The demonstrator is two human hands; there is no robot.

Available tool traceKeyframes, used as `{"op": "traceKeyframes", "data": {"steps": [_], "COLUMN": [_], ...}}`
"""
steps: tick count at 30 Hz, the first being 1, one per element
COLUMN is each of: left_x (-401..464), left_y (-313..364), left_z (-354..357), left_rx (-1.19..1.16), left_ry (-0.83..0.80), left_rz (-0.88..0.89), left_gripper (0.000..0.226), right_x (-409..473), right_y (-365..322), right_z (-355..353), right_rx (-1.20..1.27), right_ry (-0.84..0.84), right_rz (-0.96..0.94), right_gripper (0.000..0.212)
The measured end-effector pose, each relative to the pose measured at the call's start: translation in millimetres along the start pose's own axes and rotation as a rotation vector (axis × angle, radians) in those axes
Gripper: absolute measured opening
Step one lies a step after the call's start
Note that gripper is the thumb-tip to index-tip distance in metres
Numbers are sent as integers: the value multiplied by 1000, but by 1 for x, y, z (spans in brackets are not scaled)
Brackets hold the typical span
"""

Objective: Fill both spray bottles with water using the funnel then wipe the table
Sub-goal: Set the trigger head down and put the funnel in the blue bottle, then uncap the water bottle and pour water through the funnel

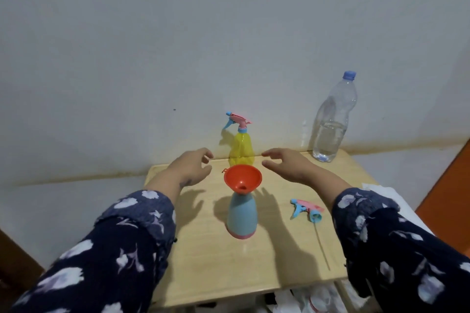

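A light-blue spray bottle [241, 216] with a pink base stands mid-table, its head removed, with an orange funnel [243, 177] sitting in its neck. A yellow spray bottle [241, 147] with its pink and blue spray head on stands at the back by the wall. The loose spray head [307, 209] with its long tube lies to the right of the blue bottle. A clear water bottle [333, 122] with a blue cap, partly filled, stands at the back right corner. My left hand [192, 165] and my right hand [287, 162] hover either side of the funnel, fingers relaxed, holding nothing.
The small light-wood table [216, 262] stands against a white wall. White cloth or paper [376, 190] lies off the table's right edge. More white items [305, 297] sit below the front edge.
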State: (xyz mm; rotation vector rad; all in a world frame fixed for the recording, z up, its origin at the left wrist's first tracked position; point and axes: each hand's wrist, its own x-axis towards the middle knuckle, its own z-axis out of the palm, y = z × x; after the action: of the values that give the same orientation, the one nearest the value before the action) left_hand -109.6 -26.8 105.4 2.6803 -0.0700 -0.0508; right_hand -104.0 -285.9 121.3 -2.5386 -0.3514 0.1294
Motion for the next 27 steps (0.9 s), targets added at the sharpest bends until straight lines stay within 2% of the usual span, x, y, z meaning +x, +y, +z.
{"op": "traceKeyframes", "data": {"steps": [6, 15, 21, 24, 27], "left_x": [35, 115, 181, 208, 228], "left_y": [62, 167, 221, 241, 259], "left_z": [-26, 29, 87, 119, 153], "left_rx": [197, 254, 77, -49, -204], "left_ry": [-107, -190, -252, -240, -151], "left_rz": [92, 231, 202, 164, 143], "left_gripper": [43, 43, 47, 63, 81], "right_x": [0, 22, 58, 83, 109], "right_y": [62, 163, 218, 240, 259], "right_z": [-41, -99, -128, -137, -138], "right_rx": [-83, -69, 17, 118, 324], "right_ry": [-107, -70, -6, 47, 112], "right_rz": [204, 345, 356, 337, 314], "right_gripper": [50, 53, 72, 85, 100]}}
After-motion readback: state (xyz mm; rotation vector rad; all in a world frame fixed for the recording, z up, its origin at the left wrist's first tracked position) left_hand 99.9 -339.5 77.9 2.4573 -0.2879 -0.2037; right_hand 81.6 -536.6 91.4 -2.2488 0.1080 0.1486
